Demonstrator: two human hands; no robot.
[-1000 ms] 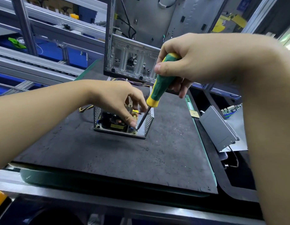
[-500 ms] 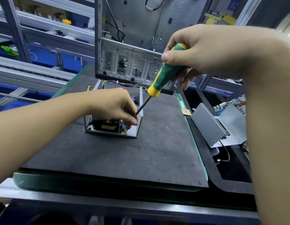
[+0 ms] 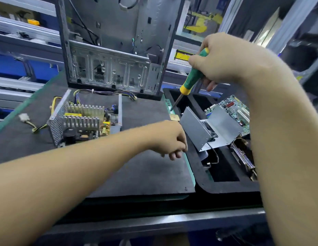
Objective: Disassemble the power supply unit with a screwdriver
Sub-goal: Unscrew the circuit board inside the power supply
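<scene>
The opened power supply unit (image 3: pixel 80 121) sits left and rear on our dark surface (image 3: pixel 145 174), with the computer case (image 3: pixel 115 50) just behind it. Our right hand (image 3: pixel 224 63) grips the screwdriver (image 3: pixel 189 79) above the black tray (image 3: pixel 225 188). Our left hand (image 3: pixel 168 139) is at the surface's right edge, fingers curled; we cannot tell around what.

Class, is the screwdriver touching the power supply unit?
Apart. The head view shows the screwdriver, gripped by the right hand, over the black tray, with bare mat between it and the power supply unit.
</scene>
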